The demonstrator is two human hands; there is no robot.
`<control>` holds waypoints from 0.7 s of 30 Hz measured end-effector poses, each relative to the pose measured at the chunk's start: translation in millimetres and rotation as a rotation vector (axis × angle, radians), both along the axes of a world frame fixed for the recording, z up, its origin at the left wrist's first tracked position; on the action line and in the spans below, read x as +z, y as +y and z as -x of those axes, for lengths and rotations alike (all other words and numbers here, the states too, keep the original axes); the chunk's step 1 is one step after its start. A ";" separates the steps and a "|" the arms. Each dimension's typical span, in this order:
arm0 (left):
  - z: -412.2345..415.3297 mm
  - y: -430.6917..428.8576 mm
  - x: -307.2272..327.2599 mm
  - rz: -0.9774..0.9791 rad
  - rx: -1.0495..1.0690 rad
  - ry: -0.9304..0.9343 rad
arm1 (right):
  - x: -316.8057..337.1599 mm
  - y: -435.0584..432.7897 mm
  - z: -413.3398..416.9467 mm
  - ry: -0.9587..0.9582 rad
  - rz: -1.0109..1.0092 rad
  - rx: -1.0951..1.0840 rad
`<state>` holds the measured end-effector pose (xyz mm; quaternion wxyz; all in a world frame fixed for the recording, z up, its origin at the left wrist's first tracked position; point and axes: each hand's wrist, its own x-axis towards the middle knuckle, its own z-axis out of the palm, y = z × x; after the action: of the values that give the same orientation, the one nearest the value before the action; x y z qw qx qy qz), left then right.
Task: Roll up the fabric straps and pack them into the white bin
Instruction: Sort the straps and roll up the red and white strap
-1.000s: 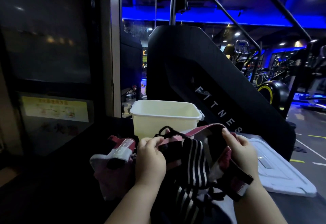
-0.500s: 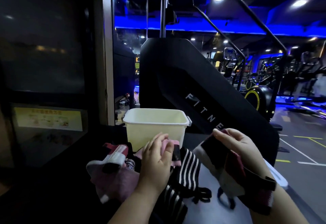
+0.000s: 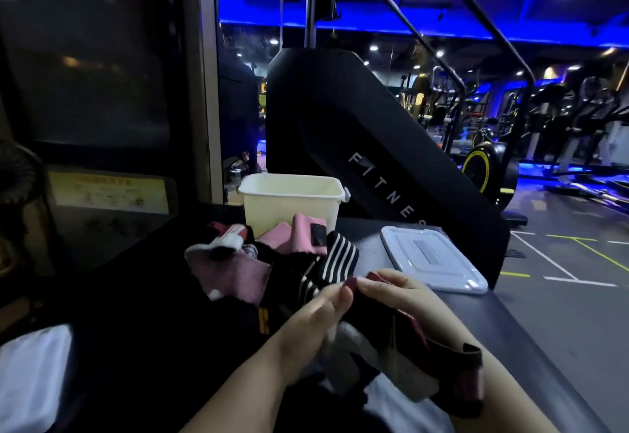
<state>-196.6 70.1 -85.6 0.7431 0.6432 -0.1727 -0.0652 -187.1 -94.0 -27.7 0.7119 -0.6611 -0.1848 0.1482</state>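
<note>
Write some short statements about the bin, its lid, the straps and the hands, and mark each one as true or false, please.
1. The white bin is closed with its lid. False: it is open on top; the lid lies flat on the table, to its right.
2. The left hand and the right hand are both on one dark strap. True.
3. A pink strap stands in front of the bin. True.
4. The striped strap lies inside the bin. False: it lies on the pile in front of the bin.
5. The right hand rests on the lid. False: it is apart from the lid.
</note>
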 end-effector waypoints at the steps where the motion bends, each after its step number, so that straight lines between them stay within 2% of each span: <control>1: 7.3 -0.9 -0.9 -0.020 0.042 0.028 | -7.1 0.8 2.8 -0.002 0.026 -0.043; 5: 25.0 -5.6 -10.4 -0.154 0.314 0.084 | -36.9 5.5 8.3 -0.067 0.240 -0.206; 9: 40.6 -8.6 -17.4 -0.266 0.445 0.112 | -51.0 6.4 20.3 -0.025 0.209 -0.290; 13: 50.3 -9.8 -23.5 -0.346 0.582 0.098 | -56.7 -7.2 38.1 -0.025 0.293 -0.370; 17: 55.9 -11.1 -25.8 -0.397 0.677 0.075 | -59.1 -19.6 54.5 0.103 0.326 -0.311; 21: 58.9 -11.7 -27.1 -0.410 0.714 0.075 | -57.2 -31.8 64.7 0.107 0.537 -0.199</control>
<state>-255.5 58.4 -112.7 0.5812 0.7947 0.1049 0.1402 -251.7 -125.9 -84.9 0.5314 -0.8319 -0.0354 0.1562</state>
